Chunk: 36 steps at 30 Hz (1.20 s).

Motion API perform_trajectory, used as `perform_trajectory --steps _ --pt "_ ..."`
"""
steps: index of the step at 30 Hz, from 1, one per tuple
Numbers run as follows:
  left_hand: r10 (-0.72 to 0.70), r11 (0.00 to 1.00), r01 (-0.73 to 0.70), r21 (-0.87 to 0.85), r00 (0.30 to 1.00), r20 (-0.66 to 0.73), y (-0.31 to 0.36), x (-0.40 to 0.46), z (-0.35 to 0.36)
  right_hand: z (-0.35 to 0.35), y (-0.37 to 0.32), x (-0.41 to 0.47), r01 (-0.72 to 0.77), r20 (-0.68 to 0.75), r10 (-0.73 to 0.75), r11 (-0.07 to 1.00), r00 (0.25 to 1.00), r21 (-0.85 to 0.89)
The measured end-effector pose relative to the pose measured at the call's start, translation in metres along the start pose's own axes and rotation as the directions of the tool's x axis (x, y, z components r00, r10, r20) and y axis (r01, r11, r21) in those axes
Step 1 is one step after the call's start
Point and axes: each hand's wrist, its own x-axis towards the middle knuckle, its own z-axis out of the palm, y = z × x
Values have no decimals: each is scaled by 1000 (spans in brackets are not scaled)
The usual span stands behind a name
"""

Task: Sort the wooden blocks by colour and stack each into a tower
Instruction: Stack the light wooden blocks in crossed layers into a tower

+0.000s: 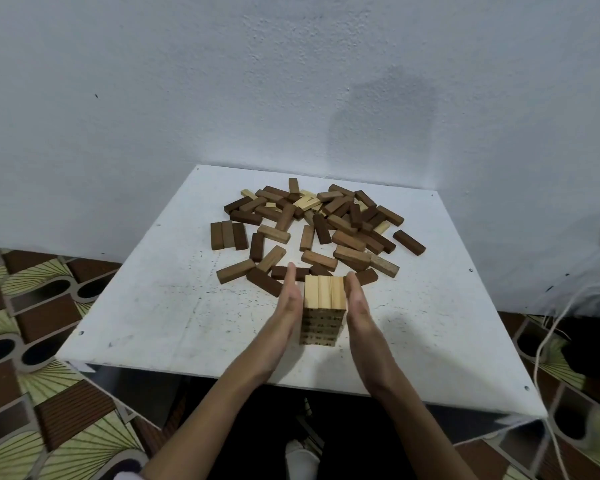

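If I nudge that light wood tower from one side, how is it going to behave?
The light wood tower is probably tippy: it stands taller than its base is wide. Its loose stacked layers would likely slide apart rather than move as one stiff piece. The left hand and right hand flank it with straight fingers, so squeezing from both sides seems safer than a one-sided push.

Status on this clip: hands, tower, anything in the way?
Left hand and right hand open, flat beside light tower. Mixed pile unsorted behind. Nothing blocking.
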Motion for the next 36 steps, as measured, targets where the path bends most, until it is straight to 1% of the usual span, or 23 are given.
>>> perform_trajectory --steps 1,3,5,8,10,13,21,26,33,35,36 --pt "43 999 -43 -8 999 30 5 -1 -5 -5 0 3 5 -3 -5 1000 1000 -16" --pt "-29 1000 28 8 996 79 11 1 -10 -19 3 7 48 23 -46 992 999 -116" --pt "-4 996 -5 85 994 109 14 0 -21 -30 2 11 103 63 -90 966 994 -235" --pt "40 988 -58 142 991 125 16 11 -26 -37 -2 17 177 117 -147 932 982 -317" --pt "44 980 -66 189 992 116 17 15 -26 -38 -4 20 210 138 -174 924 975 -320" --pt "46 976 -69 205 992 116 17 18 -25 -36 -5 21 225 160 -183 924 970 -309" --pt "68 980 -83 181 994 88 15 22 -22 -33 -6 21 232 150 -196 931 969 -282" --pt "68 984 -83 156 993 97 14 21 -21 -34 -4 22 244 142 -211 928 967 -283" --pt "14 990 -32 137 991 130 16 19 -23 -32 -7 19 218 153 -182 938 971 -269" --pt "-12 994 0 106 993 119 14 21 -20 -31 -7 19 182 124 -158 961 980 -210" --pt "-55 998 52 38 994 94 17 19 -17 -28 -6 17 149 103 -134 977 986 -151"
